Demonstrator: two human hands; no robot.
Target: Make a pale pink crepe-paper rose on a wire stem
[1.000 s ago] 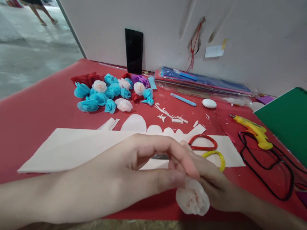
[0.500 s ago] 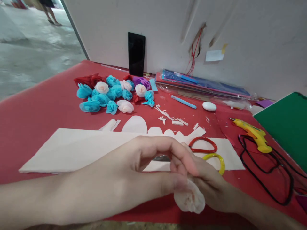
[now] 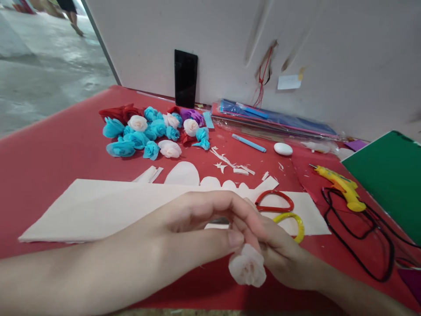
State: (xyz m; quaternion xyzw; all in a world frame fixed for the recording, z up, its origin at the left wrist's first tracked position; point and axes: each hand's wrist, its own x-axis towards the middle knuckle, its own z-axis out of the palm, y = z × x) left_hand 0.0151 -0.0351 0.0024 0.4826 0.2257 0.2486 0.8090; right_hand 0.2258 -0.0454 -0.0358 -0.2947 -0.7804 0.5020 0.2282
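Observation:
A small pale pink paper rose (image 3: 247,266) hangs below my fingers, its bloom turned towards me. My left hand (image 3: 200,228) reaches in from the left, its thumb and fingers closed about the rose's base. My right hand (image 3: 283,250) comes from the right, its fingers pressed together at the back of the flower and partly hidden by the left. Beneath and behind both hands lies a folded strip of pale paper (image 3: 98,206). Scissors with one red handle loop (image 3: 274,201) and one yellow handle loop (image 3: 300,226) rest on it, their blades mostly covered by my hands.
Blue, pink, red and purple paper flowers (image 3: 158,128) cluster at the back left. Pale petal cutouts (image 3: 182,173) and scraps lie mid-table. A phone (image 3: 186,79) leans on the wall. A yellow glue gun (image 3: 342,186) with a black cord sits right, beside a green board (image 3: 388,175).
The rose has shifted slightly left and turned, so its bloom faces me more. My left thumb has drawn back a little from its petals. The view has moved slightly.

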